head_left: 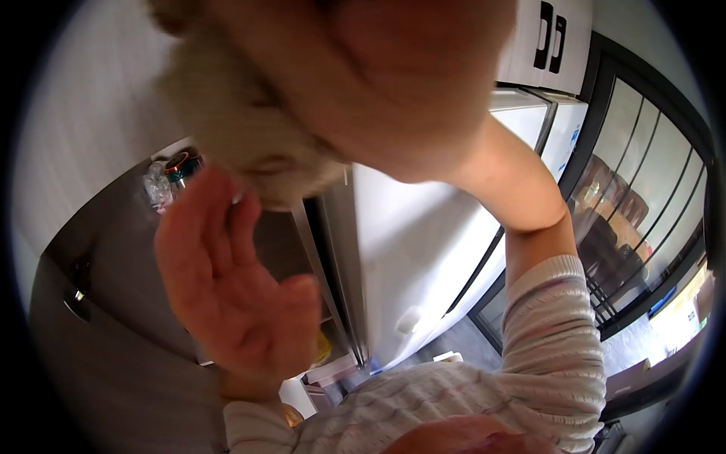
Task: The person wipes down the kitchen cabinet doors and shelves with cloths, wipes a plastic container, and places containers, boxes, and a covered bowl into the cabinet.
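Note:
A beige, ribbed cloth (234, 113) hangs bunched up at the top of the head view, very close to the camera. My right hand (386, 83) is closed around it, blurred, and partly cut off by the upper edge. Below the cloth, my left hand (238, 287) is raised with its palm showing. Its fingers are loosely bent and spread apart, with nothing in them. The left fingertips come near the cloth's lower edge; whether they touch it I cannot tell.
A white refrigerator (423, 242) stands behind my right arm. Dark cabinet fronts (128, 257) fill the left, with a dark-lidded jar (180, 166) and clear plastic (157, 185) above. At right are a black-framed glass door (631, 144) and a pale upper cabinet (522, 45).

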`<state>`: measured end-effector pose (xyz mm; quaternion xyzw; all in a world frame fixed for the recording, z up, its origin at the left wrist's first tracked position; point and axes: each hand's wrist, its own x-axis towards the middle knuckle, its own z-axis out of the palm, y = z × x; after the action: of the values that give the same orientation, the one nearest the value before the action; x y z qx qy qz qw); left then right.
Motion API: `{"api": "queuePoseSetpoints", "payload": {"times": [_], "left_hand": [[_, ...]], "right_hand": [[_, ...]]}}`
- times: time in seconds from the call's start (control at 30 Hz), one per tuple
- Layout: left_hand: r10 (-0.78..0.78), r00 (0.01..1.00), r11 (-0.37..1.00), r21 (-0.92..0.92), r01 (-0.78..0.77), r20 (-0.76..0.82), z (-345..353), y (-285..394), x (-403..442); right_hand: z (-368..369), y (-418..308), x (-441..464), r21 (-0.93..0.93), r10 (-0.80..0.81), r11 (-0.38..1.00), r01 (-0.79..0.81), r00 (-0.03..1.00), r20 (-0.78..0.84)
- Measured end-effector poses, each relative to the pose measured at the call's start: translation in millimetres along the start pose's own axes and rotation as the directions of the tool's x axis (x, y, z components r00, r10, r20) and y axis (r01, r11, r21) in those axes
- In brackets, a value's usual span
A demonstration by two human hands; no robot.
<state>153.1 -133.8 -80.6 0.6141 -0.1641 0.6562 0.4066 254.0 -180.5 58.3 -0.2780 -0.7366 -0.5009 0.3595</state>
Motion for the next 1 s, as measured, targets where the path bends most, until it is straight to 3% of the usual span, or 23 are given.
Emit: {"api": "queuePoseSetpoints", "payload": {"times": [0.03,0.07,0.13,0.2,0.27,0.3,0.5,0.53,0.6,0.63,0.67,0.73,0.77,0.8,0.83,0.9,0.93,1.0], "left_hand": [[-0.144,0.990,0.981,-0.131,0.141,-0.012,1.2,4.7,-8.7],[-0.296,0.951,0.906,-0.289,0.311,0.095,0.2,5.0,-17.3],[-0.360,0.863,0.751,-0.438,0.494,0.356,7.4,3.9,-20.0],[-0.226,0.815,0.696,-0.497,0.518,0.533,26.8,-7.7,-14.8],[-0.075,0.798,0.665,-0.566,0.487,0.598,39.7,-31.8,-10.5],[-0.071,0.807,0.636,-0.596,0.490,0.586,41.8,-34.5,-11.3],[-0.160,0.761,0.477,-0.626,0.617,0.628,44.9,-31.3,-15.7],[-0.219,0.718,0.467,-0.575,0.672,0.661,42.6,-29.0,-16.5],[-0.335,0.621,0.430,-0.472,0.770,0.708,34.1,-16.0,-20.0],[-0.335,0.632,0.531,-0.413,0.739,0.699,27.8,-4.2,-18.0],[-0.296,0.668,0.606,-0.406,0.684,0.683,18.7,-8.4,-17.1],[-0.209,0.731,0.743,-0.380,0.550,0.650,-1.8,-20.5,-15.0],[-0.222,0.813,0.789,-0.390,0.474,0.538,-5.5,-22.2,-11.8],[-0.189,0.852,0.836,-0.375,0.401,0.488,-11.4,-25.7,-7.9],[-0.152,0.884,0.877,-0.352,0.327,0.442,-19.3,-30.2,-3.1],[-0.060,0.936,0.955,-0.253,0.155,0.347,-28.3,-37.6,10.3],[-0.011,0.953,0.983,-0.172,0.066,0.304,-30.6,-37.2,19.3],[0.087,0.947,0.995,0.015,-0.096,0.310,-26.7,-36.3,36.7]], "right_hand": [[-8.7,-8.3,14.3,-0.081,0.022,0.997,-0.005,0.978,0.210],[-1.4,-14.5,20.4,-0.049,0.074,0.997,-0.063,0.958,0.276],[29.9,-30.3,32.0,0.083,0.240,0.957,-0.278,0.920,0.310],[49.8,-39.9,33.7,0.232,0.219,0.923,-0.308,0.914,0.341],[53.8,-44.7,32.1,0.301,-0.050,0.949,-0.095,0.896,0.442],[56.7,-46.5,31.4,0.346,-0.188,0.938,0.011,0.857,0.481],[66.4,-47.1,13.2,0.221,-0.171,0.973,0.072,0.864,0.474],[63.5,-40.5,13.3,0.215,-0.099,0.976,-0.029,0.821,0.563],[38.6,-10.7,8.2,0.371,0.189,0.760,-0.534,0.728,0.660],[23.8,11.2,3.9,0.467,0.265,0.620,-0.630,0.729,0.632],[1.0,40.9,1.1,0.552,0.329,0.561,-0.617,0.778,0.535],[-32.9,96.7,1.3,0.508,0.340,0.733,-0.452,0.891,0.302],[-40.6,115.6,-5.7,0.364,0.298,0.861,-0.356,0.932,0.207],[-39.0,121.5,-19.6,0.106,0.215,0.967,-0.233,0.964,0.159],[-37.6,128.4,-33.8,-0.173,0.129,0.979,-0.109,0.986,0.110],[-28.6,122.9,-51.9,-0.279,-0.294,0.890,0.360,0.922,0.251],[-25.5,113.8,-62.9,-0.141,-0.245,0.943,0.301,0.916,0.318],[-29.1,109.7,-65.2,-0.102,-0.265,0.934,0.341,0.858,0.440]]}}
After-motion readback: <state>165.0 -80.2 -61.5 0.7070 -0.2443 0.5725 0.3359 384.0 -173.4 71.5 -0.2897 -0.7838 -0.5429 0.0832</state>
